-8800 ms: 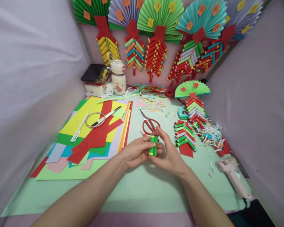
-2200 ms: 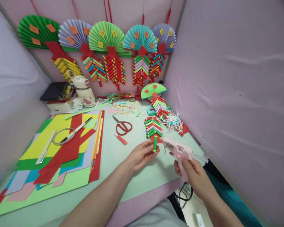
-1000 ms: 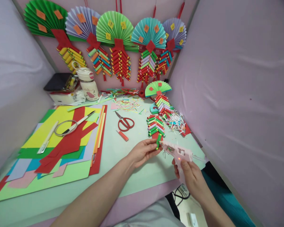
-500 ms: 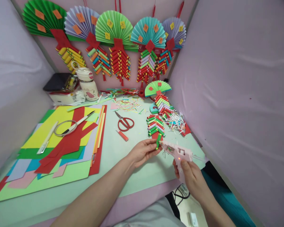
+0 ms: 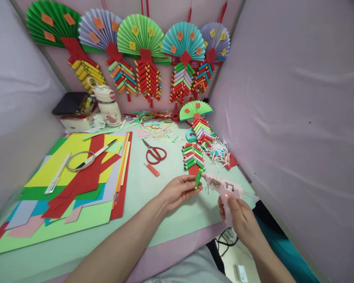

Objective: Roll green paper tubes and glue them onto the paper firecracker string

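My left hand (image 5: 178, 190) pinches a small green paper roll (image 5: 198, 179) with a yellow end, held tilted just above the table. My right hand (image 5: 237, 214) is wrapped round the grip of a pink glue gun (image 5: 224, 188). Its nozzle points left and touches the green roll. A small red light glows on the gun's body. Just beyond the roll lies a half-built string of red, green and lilac paper rolls (image 5: 192, 156) on the pale green table (image 5: 165, 220).
Red scissors (image 5: 154, 153) and a loose red roll (image 5: 152, 169) lie left of the string. A stack of coloured paper sheets (image 5: 76, 177) with a tape ring, pen and cutter fills the left. Paper fans with roll strings hang on the back wall (image 5: 144, 39). Paper scraps (image 5: 220, 151) lie right.
Earlier both hands held the green roll with the glue gun lying on the table. Now my right hand holds the gun, its nozzle brought against the roll. In the last second little has moved.
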A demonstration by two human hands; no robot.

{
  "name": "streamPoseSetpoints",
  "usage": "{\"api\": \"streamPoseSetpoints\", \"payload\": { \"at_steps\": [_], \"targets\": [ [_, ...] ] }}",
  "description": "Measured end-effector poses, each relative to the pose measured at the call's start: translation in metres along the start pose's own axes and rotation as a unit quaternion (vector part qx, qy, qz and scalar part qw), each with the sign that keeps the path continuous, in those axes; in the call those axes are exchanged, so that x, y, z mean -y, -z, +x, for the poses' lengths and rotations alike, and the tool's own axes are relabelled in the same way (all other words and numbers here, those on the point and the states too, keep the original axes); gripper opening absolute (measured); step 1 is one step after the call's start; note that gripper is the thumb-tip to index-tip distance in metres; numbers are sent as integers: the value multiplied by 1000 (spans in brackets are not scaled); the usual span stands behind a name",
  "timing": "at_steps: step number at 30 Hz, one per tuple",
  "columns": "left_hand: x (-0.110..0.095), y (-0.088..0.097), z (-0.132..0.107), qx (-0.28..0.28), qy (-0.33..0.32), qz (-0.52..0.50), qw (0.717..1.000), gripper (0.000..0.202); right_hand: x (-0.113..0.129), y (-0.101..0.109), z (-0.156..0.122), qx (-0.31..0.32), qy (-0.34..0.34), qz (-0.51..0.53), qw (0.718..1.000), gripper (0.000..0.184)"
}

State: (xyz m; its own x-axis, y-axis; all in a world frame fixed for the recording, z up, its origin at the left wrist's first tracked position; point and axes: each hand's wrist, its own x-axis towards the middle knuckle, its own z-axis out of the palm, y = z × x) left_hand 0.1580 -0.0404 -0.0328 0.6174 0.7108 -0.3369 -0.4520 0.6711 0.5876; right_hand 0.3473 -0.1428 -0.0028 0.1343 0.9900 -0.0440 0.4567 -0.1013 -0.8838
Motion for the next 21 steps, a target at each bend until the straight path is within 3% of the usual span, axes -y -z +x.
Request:
{"api": "streamPoseSetpoints", "payload": {
  "at_steps": [21],
  "targets": [
    [2,-4,0,-48,-28,41,998,27,4,3,2,-8,5,-43,999,52]
  ]
}}
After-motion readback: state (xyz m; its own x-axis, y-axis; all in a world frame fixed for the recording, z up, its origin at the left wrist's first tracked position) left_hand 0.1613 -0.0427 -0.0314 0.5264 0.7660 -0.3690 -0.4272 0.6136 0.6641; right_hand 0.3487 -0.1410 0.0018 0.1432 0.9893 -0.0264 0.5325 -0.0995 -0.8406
